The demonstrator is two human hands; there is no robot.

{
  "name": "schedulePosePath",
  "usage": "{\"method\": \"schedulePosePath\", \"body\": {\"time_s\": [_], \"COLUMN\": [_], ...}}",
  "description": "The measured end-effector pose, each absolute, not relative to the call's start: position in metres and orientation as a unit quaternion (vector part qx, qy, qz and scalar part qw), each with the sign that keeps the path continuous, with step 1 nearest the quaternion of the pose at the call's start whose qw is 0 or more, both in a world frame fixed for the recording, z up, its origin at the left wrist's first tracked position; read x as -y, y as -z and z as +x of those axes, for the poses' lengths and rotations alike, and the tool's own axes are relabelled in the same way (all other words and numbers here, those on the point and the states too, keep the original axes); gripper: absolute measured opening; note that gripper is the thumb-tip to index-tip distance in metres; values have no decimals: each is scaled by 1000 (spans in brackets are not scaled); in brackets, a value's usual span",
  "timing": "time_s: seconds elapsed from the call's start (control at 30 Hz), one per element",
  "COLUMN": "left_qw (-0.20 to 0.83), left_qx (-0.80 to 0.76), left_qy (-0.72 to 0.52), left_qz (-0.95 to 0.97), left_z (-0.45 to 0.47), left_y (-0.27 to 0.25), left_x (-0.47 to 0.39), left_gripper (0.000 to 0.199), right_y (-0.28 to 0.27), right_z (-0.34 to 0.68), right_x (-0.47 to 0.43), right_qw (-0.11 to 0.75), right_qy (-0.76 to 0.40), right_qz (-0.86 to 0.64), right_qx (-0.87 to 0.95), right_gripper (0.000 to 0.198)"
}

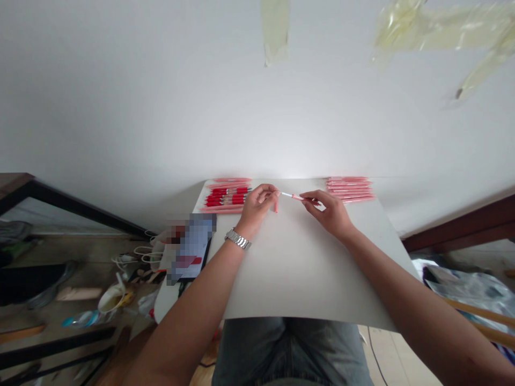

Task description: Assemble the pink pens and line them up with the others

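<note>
My left hand (255, 209), with a metal watch on its wrist, pinches one end of a thin white pen refill (287, 194). The refill's other end meets a pink pen barrel (297, 198), gripped between the thumb and fingers of my right hand (328, 212). A short pink tube (276, 205) shows just below my left fingertips; whether they hold it or it lies on the table, I cannot tell. Left of that hand lie several red pens (227, 200) in a row. Several pink pens or barrels (349, 188) are lined up at the back right.
The white table (306, 268) stands against a white wall (257, 118). At its left edge rests a phone or tablet (193, 249) with a blurred screen. A cup (111, 298), a bottle (82, 319) and cables clutter the floor on the left. Plastic bags (470, 289) are at the right.
</note>
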State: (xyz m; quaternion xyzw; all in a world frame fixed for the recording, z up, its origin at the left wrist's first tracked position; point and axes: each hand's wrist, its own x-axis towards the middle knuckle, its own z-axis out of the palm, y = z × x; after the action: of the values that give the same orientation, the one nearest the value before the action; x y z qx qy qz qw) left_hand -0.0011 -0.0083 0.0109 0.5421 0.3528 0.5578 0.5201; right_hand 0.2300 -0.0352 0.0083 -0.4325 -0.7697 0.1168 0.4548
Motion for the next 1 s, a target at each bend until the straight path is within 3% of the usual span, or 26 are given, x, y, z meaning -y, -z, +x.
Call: {"method": "schedulePosePath", "body": {"time_s": [0.83,1.0], "left_qw": [515,477], "left_qx": [-361,-383], "left_qy": [-556,-557], "left_qz": [544,562], "left_z": [-2,-4], "left_y": [-9,-7], "left_x": [7,4], "left_gripper": [26,23], "right_y": [-8,-8], "right_z": [230,230], "right_x": [35,36], "right_qw": [458,475], "right_qy": [-115,-116], "right_qz": [-451,-466], "right_qx": [758,738], "right_gripper": [17,18]}}
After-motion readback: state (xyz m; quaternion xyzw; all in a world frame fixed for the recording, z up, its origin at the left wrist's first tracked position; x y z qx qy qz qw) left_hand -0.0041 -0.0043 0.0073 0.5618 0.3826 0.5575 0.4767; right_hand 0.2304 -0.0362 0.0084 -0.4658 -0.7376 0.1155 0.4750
